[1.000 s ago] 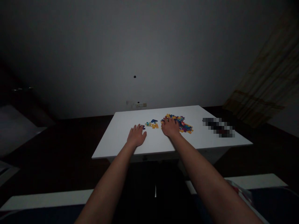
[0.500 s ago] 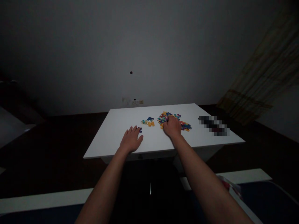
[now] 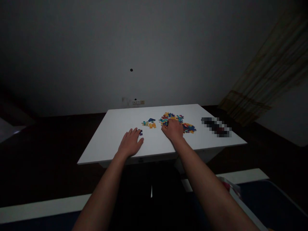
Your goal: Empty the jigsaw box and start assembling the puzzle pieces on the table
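My left hand [image 3: 130,143] lies palm down near the front edge of the white table [image 3: 101,141], fingers stretched out and thumb apart. Its fingertips touch a small dark purple jigsaw piece [image 3: 141,132]. Over the near side of a colourful heap of jigsaw pieces [image 3: 166,115] is my right hand [image 3: 174,129], its fingers curled down among them. The hand itself hides its fingertips, so whatever they grip is out of sight. Between the hands, farther back, lie a blue piece [image 3: 151,120], a yellow piece [image 3: 152,125] and a teal and yellow piece [image 3: 145,123].
More jigsaw pieces [image 3: 189,128] overlap to the right of my right hand. A blurred-out dark object [image 3: 216,126] rests toward the table's right side. Behind the table stands a grey wall [image 3: 168,64] with a socket strip [image 3: 138,102], and a curtain [image 3: 250,80] hangs at right.
The whole view has shifted slightly. My right hand has slid a little to the left over the heap. My left hand stays by the purple piece.
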`<state>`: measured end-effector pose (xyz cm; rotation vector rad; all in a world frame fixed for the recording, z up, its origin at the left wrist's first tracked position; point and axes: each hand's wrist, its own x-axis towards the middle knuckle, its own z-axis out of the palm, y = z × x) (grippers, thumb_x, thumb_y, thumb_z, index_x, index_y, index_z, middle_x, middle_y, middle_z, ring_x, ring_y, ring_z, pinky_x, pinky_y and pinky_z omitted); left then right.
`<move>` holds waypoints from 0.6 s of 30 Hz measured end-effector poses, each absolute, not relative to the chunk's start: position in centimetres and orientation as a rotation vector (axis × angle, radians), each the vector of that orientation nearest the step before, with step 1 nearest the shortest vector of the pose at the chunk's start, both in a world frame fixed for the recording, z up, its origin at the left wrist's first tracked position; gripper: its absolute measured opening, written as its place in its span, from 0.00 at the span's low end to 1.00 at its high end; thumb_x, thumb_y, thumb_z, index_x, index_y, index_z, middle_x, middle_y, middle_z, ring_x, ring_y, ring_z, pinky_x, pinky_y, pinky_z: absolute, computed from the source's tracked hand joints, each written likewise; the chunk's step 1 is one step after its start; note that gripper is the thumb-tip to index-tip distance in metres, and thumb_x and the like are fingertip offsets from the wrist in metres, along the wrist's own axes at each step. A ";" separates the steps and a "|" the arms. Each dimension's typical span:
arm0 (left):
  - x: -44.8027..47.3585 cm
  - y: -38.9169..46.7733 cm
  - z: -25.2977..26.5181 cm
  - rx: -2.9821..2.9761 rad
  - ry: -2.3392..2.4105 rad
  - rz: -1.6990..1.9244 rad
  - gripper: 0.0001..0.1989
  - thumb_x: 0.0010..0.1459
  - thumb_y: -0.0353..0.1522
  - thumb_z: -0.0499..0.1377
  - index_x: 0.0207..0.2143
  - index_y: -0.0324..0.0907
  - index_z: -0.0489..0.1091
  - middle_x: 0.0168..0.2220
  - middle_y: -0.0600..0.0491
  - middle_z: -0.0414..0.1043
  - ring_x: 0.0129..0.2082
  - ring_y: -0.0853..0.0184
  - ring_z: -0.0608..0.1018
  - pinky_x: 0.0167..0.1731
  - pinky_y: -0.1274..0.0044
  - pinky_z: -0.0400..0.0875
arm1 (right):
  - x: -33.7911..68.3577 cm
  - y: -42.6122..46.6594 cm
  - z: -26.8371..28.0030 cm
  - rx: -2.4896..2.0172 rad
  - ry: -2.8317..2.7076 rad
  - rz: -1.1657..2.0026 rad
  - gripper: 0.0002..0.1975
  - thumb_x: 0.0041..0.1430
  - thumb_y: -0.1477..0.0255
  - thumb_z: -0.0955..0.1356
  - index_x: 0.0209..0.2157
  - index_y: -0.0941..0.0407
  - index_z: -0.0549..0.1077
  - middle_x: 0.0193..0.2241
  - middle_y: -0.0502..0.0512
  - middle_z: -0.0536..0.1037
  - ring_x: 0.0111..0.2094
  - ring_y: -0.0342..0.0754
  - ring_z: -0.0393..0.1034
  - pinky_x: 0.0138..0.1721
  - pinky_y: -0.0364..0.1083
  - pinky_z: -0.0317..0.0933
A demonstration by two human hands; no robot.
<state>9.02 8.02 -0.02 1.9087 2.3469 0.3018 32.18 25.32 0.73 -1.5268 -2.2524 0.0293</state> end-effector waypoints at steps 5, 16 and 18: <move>8.6 8.2 -0.5 1.918 2.343 0.315 0.33 0.84 0.45 0.53 0.83 0.41 0.65 0.87 0.38 0.59 0.88 0.41 0.59 0.85 0.51 0.54 | 31.8 25.5 0.6 -1.499 -2.205 0.039 0.19 0.78 0.69 0.69 0.64 0.60 0.79 0.58 0.75 0.87 0.60 0.67 0.80 0.62 0.59 0.69; 8.6 8.1 -0.2 1.921 2.330 0.329 0.33 0.83 0.44 0.53 0.83 0.43 0.65 0.87 0.39 0.59 0.87 0.41 0.59 0.85 0.49 0.54 | 33.3 27.0 0.5 -1.684 -1.829 0.276 0.26 0.79 0.77 0.61 0.71 0.58 0.76 0.62 0.71 0.86 0.61 0.64 0.83 0.61 0.55 0.71; 8.6 8.1 -0.1 1.919 2.331 0.303 0.34 0.83 0.44 0.52 0.83 0.41 0.64 0.87 0.38 0.59 0.88 0.41 0.59 0.85 0.50 0.54 | 33.5 27.2 0.4 -1.666 -1.816 0.310 0.26 0.78 0.77 0.61 0.71 0.59 0.76 0.64 0.71 0.85 0.63 0.63 0.81 0.63 0.54 0.70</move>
